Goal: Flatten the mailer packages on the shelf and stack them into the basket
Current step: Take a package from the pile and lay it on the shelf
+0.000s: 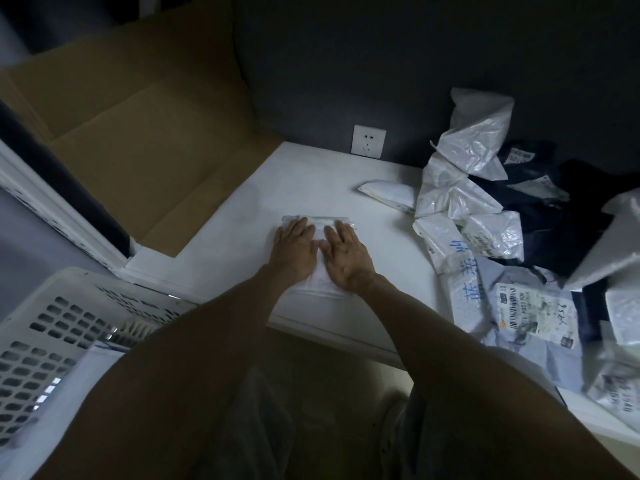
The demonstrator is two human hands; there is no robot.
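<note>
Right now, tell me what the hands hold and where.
Nothing is gripped: the left hand and right hand press flat, fingers straight, on the white mailer on the shelf.

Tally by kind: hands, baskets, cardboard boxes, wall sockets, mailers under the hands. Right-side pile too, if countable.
Hands: 2 (left hand, right hand, both pressing flat)
Mailer under the hands: 1
Basket: 1
Cardboard box: 1
Wall socket: 1
Total: 6
Pile of mailers at right: overlapping, not countable, left out of the total.
</note>
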